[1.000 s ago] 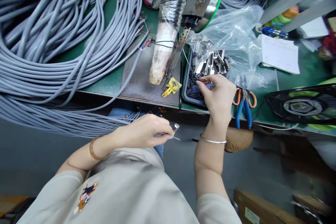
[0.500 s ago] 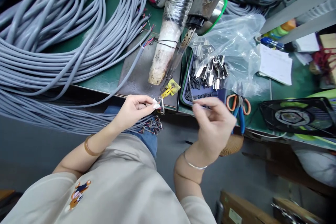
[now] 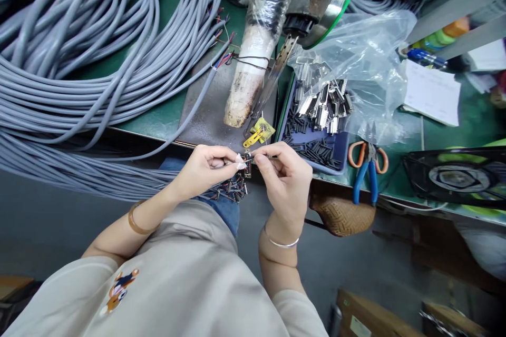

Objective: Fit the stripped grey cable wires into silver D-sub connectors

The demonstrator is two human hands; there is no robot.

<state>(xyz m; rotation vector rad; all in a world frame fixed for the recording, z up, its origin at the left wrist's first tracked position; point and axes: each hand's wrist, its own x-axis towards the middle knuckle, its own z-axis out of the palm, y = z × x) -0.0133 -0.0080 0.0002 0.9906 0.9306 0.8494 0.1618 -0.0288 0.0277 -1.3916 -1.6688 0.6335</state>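
My left hand (image 3: 213, 164) is closed in a pinch, white covers on its fingertips, at a small metal D-sub connector (image 3: 248, 164) with wires at its back. My right hand (image 3: 283, 174) is closed too, thumb and forefinger pinched right beside the connector. A thin silvery wire (image 3: 264, 129) rises from the right fingers, and a slim dark piece shows at their tips. Just above lies a yellow clip-like piece (image 3: 255, 138) with a yellow pad. Wired connectors (image 3: 231, 188) at the ends of grey cables hang by my lap.
Grey cables (image 3: 79, 89) cover the left. A foil-wrapped duct (image 3: 253, 52) and a metal soldering-iron-like rod (image 3: 276, 73) slant over the bench. A blue tray (image 3: 343, 166) holds black tubes and metal connectors. Pliers (image 3: 367, 168), a plastic bag (image 3: 379, 63) and a fan (image 3: 454, 176) lie right.
My right hand has moved left from beside the tray to the connector, bringing the thin wire along. My left hand has hardly moved. The view has shifted slightly.
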